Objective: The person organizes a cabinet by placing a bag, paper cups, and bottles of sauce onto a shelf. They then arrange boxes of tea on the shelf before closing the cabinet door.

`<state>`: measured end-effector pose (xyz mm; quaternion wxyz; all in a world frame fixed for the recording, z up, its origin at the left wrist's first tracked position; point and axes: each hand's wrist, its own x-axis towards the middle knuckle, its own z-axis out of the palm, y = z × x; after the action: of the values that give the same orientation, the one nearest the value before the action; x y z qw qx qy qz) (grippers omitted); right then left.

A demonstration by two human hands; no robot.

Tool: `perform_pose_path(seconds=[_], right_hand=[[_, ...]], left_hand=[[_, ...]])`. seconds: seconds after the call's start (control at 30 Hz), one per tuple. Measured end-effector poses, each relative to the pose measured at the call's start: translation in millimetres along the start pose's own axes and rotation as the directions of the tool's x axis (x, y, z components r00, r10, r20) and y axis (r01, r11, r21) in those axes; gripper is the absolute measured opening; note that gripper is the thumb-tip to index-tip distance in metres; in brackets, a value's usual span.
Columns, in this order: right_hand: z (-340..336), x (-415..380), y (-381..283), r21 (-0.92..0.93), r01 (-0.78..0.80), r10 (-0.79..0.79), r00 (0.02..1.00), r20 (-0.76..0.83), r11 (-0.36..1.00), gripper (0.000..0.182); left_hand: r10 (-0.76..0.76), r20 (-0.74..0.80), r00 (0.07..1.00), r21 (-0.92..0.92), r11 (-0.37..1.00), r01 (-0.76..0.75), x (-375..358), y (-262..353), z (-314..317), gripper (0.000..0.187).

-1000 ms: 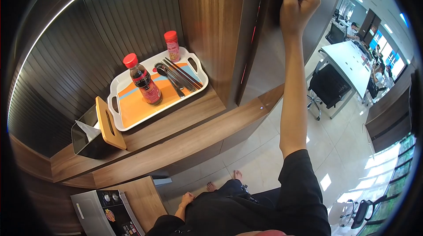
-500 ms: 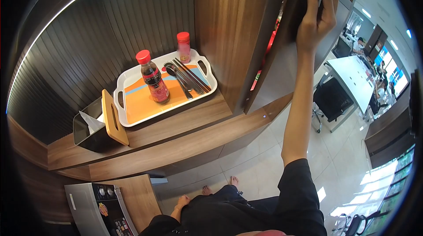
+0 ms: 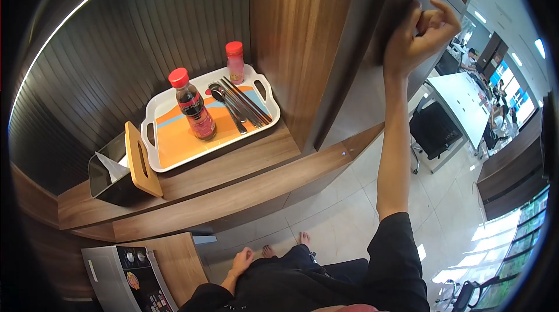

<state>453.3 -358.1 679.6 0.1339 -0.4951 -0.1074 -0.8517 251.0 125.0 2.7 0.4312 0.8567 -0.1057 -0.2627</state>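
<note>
My right hand (image 3: 420, 38) is raised against the dark cabinet door (image 3: 364, 88), which is shut. Its fingers are bent and apart, with nothing held in them. Low beside my body, my left hand (image 3: 243, 259) hangs with its fingers curled and no object visible in it. On the wooden shelf (image 3: 239, 163) left of the door rests a white tray (image 3: 169, 163) with an orange and blue pattern. The tray bears a dark sauce bottle (image 3: 197, 111) with a red cap, a smaller pink jar (image 3: 235, 64) with a red lid, and several chopsticks (image 3: 247, 102) next to a spoon (image 3: 218, 92).
A black tissue box (image 3: 110, 187) with its wooden lid (image 3: 142, 163) tilted upright stands left of the tray. Below is a silver appliance (image 3: 110, 277) with knobs. At right are a white desk (image 3: 460, 105), a black chair (image 3: 437, 128) and people farther off.
The cabinet door has closed; the gap showing red items inside is gone. My right hand has let go of its edge and moved lower onto its face. The view has shifted slightly.
</note>
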Motion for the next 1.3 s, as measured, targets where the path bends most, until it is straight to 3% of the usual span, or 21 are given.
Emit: perform_pose_path(seconds=[0.07, 0.1, 0.2, 0.27, 0.33, 0.43, 0.5, 0.6, 0.63, 0.67, 0.73, 0.77, 0.87, 0.9, 0.97, 1.03, 1.07, 1.1, 1.2, 1.3], right_hand=[[-17.1, -18.1, 0.7, 0.162, -0.196, 0.192, 0.981, 0.038, 0.967, 0.020], [-25.3, -28.9, 17.1, 0.243, -0.183, 0.185, 0.983, 0.013, 0.953, 0.023], [-68.4, -68.1, 26.8, -0.082, -0.303, 0.311, 0.944, 0.107, 0.950, 0.022], [-93.5, -99.8, 19.5, -0.231, -0.411, 0.461, 0.855, 0.238, 0.882, 0.023], [-110.7, -130.6, 19.0, -0.297, -0.079, 0.176, 0.931, 0.319, 0.952, 0.020], [-135.8, -176.6, 6.1, -0.261, -0.207, 0.284, 0.908, 0.308, 0.943, 0.015], [-152.6, -195.3, -7.6, -0.217, -0.516, 0.559, 0.780, 0.280, 0.829, 0.014], [-168.0, -195.1, -28.6, -0.126, -0.844, 0.833, 0.473, 0.287, 0.522, 0.017], [-172.2, -193.2, -30.9, -0.057, -0.905, 0.870, 0.387, 0.305, 0.422, 0.020], [-176.6, -192.0, -32.3, 0.001, -0.952, 0.898, 0.290, 0.332, 0.307, 0.023], [-184.0, -184.8, -38.1, -0.017, -0.971, 0.902, 0.216, 0.373, 0.239, 0.024], [-182.7, -178.0, -35.9, -0.025, -0.978, 0.900, 0.180, 0.397, 0.207, 0.025], [-186.8, -158.2, -21.3, -0.148, -0.899, 0.804, 0.282, 0.523, 0.411, 0.028], [-190.0, -146.5, -17.7, -0.131, -0.935, 0.811, 0.208, 0.548, 0.328, 0.030], [-194.1, -125.2, -7.0, -0.102, -0.982, 0.799, 0.067, 0.597, 0.159, 0.034], [-196.7, -125.6, 11.7, -0.073, -0.985, 0.617, 0.037, 0.786, 0.153, 0.041], [-196.2, -125.4, 20.3, -0.058, -0.987, 0.509, 0.026, 0.860, 0.149, 0.044], [-187.7, -117.5, 24.9, -0.151, -0.962, 0.496, -0.018, 0.868, 0.229, 0.053], [-177.1, -119.6, 40.4, -0.146, -0.956, 0.429, -0.024, 0.903, 0.254, 0.054], [-168.6, -124.1, 42.5, -0.119, -0.952, 0.399, 0.003, 0.917, 0.281, 0.056]], left_hand=[[0.262, -0.067, 0.963, 0.027, 0.965, -0.261, 7.5, 103.1, -12.8, 0.016], [0.427, -0.052, 0.903, 0.053, 0.904, -0.425, 22.8, 133.6, -11.1, 0.017], [0.793, -0.017, 0.609, 0.099, 0.607, -0.788, 63.0, 245.1, -15.7, 0.016], [0.887, -0.109, 0.450, 0.097, 0.460, -0.883, 77.1, 326.3, -24.2, 0.016], [0.899, -0.245, 0.364, -0.016, 0.371, -0.928, 81.7, 396.4, -32.0, 0.017], [0.885, -0.351, 0.306, -0.030, 0.316, -0.948, 79.6, 475.8, -47.6, 0.017], [0.884, -0.397, 0.247, 0.017, 0.277, -0.961, 80.3, 515.9, -55.5, 0.017], [0.861, -0.386, 0.330, -0.046, 0.340, -0.939, 76.9, 569.4, -64.2, 0.022], [0.824, -0.362, 0.436, -0.141, 0.414, -0.900, 73.5, 584.1, -65.8, 0.025], [0.827, -0.369, 0.424, -0.127, 0.407, -0.905, 71.1, 599.1, -67.8, 0.026], [0.829, -0.372, 0.418, -0.097, 0.414, -0.905, 65.9, 621.1, -71.9, 0.028], [0.838, -0.436, 0.327, 0.025, 0.374, -0.927, 68.1, 628.6, -71.9, 0.027], [0.761, -0.637, 0.121, 0.170, 0.292, -0.941, 93.0, 640.6, -59.0, 0.022], [0.684, -0.726, 0.067, 0.168, 0.271, -0.948, 103.2, 649.6, -52.2, 0.016], [0.708, -0.702, -0.073, 0.385, 0.292, -0.875, 115.9, 653.2, -42.4, 0.012], [0.738, -0.626, -0.253, 0.600, 0.248, -0.760, 131.8, 653.8, -39.1, 0.014], [0.703, -0.650, -0.289, 0.603, 0.245, -0.759, 141.3, 650.5, -33.9, 0.015], [0.663, -0.673, -0.329, 0.608, 0.243, -0.756, 149.0, 647.0, -27.7, 0.017], [0.603, -0.712, -0.360, 0.626, 0.313, -0.714, 156.0, 640.0, -24.4, 0.018], [0.465, -0.797, -0.386, 0.568, 0.358, -0.741, 160.8, 639.1, -20.7, 0.035]])
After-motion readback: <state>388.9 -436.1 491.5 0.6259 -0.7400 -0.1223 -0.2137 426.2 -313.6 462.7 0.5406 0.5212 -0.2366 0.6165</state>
